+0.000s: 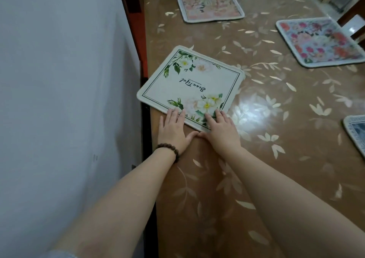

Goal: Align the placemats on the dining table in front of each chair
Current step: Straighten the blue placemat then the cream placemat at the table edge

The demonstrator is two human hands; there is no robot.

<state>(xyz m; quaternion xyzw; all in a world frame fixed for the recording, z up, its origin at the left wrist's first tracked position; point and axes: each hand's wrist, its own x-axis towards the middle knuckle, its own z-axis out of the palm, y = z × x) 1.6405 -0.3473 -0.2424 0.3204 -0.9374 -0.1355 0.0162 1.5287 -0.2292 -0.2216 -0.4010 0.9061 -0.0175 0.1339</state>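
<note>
Head view: at 6 o'clock both forearms reach out, left hand and right hand lying flat, fingers spread, gripping nothing, fingertips pressing the near edge of the cream square fabric placemat with white flowers. It sits skewed at the table's 9 o'clock edge. Rotate it by even palm pressure until square. Beyond, at 12 o'clock, the pink floral placemat lies straight.
</note>
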